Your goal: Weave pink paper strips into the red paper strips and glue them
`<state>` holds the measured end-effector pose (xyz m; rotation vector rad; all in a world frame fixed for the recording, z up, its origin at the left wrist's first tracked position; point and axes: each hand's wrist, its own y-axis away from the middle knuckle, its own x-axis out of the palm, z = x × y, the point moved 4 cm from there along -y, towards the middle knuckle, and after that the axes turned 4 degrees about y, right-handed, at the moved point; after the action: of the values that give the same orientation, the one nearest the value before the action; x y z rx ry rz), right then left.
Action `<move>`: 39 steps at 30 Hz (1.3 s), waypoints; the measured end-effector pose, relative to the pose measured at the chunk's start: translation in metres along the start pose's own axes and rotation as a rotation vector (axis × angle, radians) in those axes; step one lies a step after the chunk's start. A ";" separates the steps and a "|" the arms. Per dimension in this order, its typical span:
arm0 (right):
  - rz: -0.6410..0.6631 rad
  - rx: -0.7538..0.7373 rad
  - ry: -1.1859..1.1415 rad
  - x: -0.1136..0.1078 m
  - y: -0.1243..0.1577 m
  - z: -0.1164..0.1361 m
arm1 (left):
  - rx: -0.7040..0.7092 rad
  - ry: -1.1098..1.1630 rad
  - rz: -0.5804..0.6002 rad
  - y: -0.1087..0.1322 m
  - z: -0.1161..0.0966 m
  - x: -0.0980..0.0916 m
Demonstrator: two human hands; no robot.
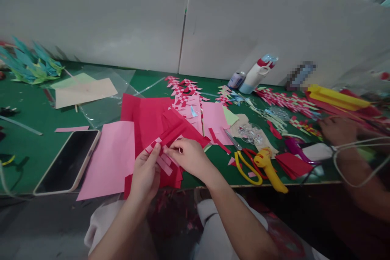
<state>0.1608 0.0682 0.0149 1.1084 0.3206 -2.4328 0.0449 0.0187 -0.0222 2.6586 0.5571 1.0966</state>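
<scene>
My left hand (pixel 145 170) is closed, thumb on top, around a piece of pink and red woven paper strips (pixel 153 145). From the right, the fingers of my right hand (pixel 190 155) pinch the same woven piece close to the left thumb. Loose pink strip ends (pixel 165 166) stick out below the fingers. Under both hands lie red paper sheets (pixel 149 118), partly covered, with a pink sheet (pixel 115 150) to their left. Finished-looking checkered woven paper pieces (pixel 184 89) lie beyond them. What exactly the fingertips grip is partly hidden.
A phone (pixel 68 162) lies at the left front edge. Scissors (pixel 248 166) with yellow handles and a yellow glue gun (pixel 269 170) are right of my hands. A white bottle (pixel 256 75) and a can (pixel 237 80) stand by the wall. Another person's hand (pixel 339 130) is at the far right.
</scene>
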 end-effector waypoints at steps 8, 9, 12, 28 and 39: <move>0.063 0.136 -0.505 0.008 -0.002 -0.019 | -0.042 0.026 0.027 -0.002 0.001 -0.002; 0.076 0.153 -0.598 0.010 -0.003 -0.021 | -0.050 0.028 0.030 -0.002 0.001 -0.002; 0.088 0.212 -0.804 0.016 -0.005 -0.024 | -0.072 0.016 0.056 -0.001 0.002 -0.001; -0.071 0.294 -1.036 0.023 -0.006 -0.022 | -0.079 -0.319 0.149 0.002 0.008 -0.010; -0.118 0.368 -1.107 0.018 -0.007 -0.023 | -0.087 -0.276 0.129 0.003 0.009 -0.012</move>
<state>0.1618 0.0777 -0.0138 -0.2721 -0.4375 -2.8401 0.0442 0.0107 -0.0347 2.7357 0.2828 0.7452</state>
